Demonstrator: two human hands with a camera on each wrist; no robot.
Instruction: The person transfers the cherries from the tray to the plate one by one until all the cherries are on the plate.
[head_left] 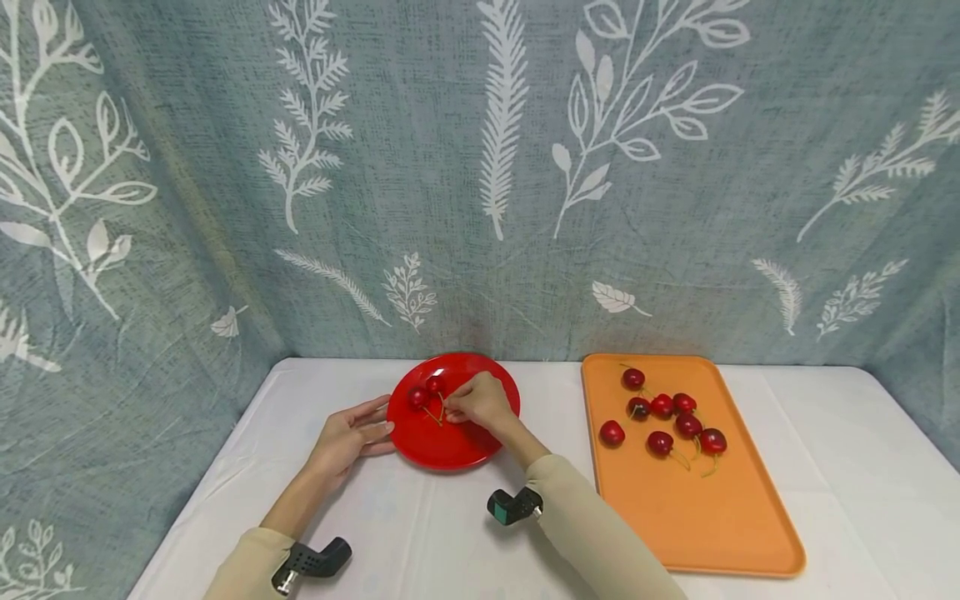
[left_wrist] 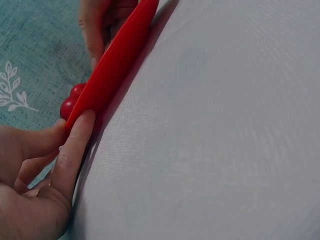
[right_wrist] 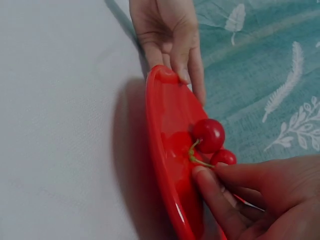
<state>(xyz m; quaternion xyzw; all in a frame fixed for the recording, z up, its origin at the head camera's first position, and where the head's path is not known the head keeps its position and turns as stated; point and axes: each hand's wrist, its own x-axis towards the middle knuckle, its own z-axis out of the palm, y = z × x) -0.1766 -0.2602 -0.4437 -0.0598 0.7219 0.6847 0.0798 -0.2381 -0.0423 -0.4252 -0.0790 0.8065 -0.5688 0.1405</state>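
Red plate [head_left: 450,446] is found resting on the white-covered table [head_left: 420,533], left of centre in the head view. A grey-green curtain [head_left: 420,125] with white leaf prints hangs behind it. An orange tray [head_left: 712,525] lies well apart to the right, its long axis running from the far side to the near side; it carries 8 loose cherries [head_left: 662,406] towards its far half.

The plate faces upward. In the head view it appears as an oval, widest from left to right; its true outline cannot be told. Finish is plain, glossy and uniformly red, with a raised rim.

The left hand [head_left: 348,437] grasps the plate's left rim, thumb at the upper edge and a finger against the underside, other fingers spread. The right hand [head_left: 483,400] is over the plate with fingers curled, thumb and a finger pinching at the stems of a cherry pair [head_left: 417,397].

The 2 fruits lie on the plate's left part, side by side, shiny and red, of unequal apparent size. Their thin green stems [right_wrist: 191,152] converge at a small knot and point towards the right hand.
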